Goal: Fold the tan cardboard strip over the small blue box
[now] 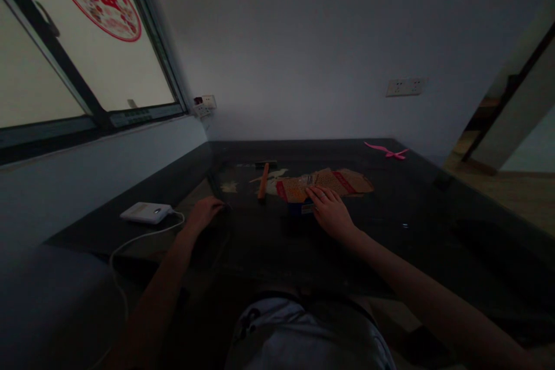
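Note:
My right hand (332,211) lies with fingers stretched out on the near end of a brown cardboard piece (323,182) with red bands and printing. Below that end shows a dark blue box-like part (299,208); whether the two are joined is too dark to tell. Low over the table on the left, my left hand (207,211) has its fingertips pinched together. A faint thin bit shows at the tips, too small to name. Between the hands lies a hammer (263,182) with an orange-brown handle, its dark head pointing away from me.
A white power bank (146,212) with a white cable (145,235) sits at the table's left. Pale scraps (229,187) lie near the hammer. A pink ribbon (392,154) rests at the back right, and a small shiny object (404,225) on the dark table (437,202).

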Available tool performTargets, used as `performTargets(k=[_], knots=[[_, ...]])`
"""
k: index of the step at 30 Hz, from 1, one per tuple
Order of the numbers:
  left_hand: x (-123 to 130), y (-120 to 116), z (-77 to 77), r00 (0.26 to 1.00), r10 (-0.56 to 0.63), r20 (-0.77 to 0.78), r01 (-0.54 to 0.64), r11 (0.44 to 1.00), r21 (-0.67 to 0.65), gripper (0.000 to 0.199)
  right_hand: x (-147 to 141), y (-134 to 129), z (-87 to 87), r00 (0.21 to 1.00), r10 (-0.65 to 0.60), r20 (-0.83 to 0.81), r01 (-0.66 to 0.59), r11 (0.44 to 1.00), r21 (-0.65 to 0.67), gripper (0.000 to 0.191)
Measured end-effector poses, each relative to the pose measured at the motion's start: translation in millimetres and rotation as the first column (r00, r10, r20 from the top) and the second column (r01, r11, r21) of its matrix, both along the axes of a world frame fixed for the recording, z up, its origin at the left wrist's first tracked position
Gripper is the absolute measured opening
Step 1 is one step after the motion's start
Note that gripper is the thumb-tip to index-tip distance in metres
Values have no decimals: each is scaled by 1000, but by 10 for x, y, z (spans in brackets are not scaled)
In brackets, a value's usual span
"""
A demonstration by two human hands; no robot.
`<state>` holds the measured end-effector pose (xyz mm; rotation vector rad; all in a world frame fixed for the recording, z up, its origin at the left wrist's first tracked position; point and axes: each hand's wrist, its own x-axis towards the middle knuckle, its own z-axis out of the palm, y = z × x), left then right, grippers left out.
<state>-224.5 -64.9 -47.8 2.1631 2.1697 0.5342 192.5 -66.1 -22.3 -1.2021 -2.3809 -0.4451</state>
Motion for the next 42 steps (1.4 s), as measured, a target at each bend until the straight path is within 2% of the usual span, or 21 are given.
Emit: performTargets(k=[2, 4, 8, 16, 22, 26, 32, 42], knots=[[2, -23, 11, 996, -80, -31, 81, 997, 20, 23, -1, -1, -2, 1000, 2, -2, -2, 1000, -1, 50], [2, -40, 12, 994, -105, -39, 106, 994, 18, 22, 0, -4, -4, 1000, 5, -6, -5, 1000, -1, 50], [-16, -37, -15, 996, -88, -26, 88, 996, -15, 24, 3, -9, -4, 1000, 11, -14, -11, 1000, 6, 51], [-127, 38, -146, 997, -67, -46, 70, 996, 58, 26, 4, -7, 5, 1000, 13, -12, -13, 1000, -1, 51], [-139, 58, -158, 998, -9, -62, 14, 997, 80, 27, 1, -11, 5, 1000, 5, -8, -5, 1000, 5, 51], [-104, 48, -156, 998, -18, -67, 23, 997, 71, 27, 7, 0, -10, 1000, 14, -10, -14, 1000, 25, 53], [-22, 45, -184, 985, -31, -170, 52, 992, 118, 29, 10, 4, -14, 999, 26, -20, -26, 999, 26, 52], [154, 81, -118, 962, 56, -267, -17, 989, 145, 28, 0, -2, -9, 999, 24, -44, -23, 1000, 17, 52]])
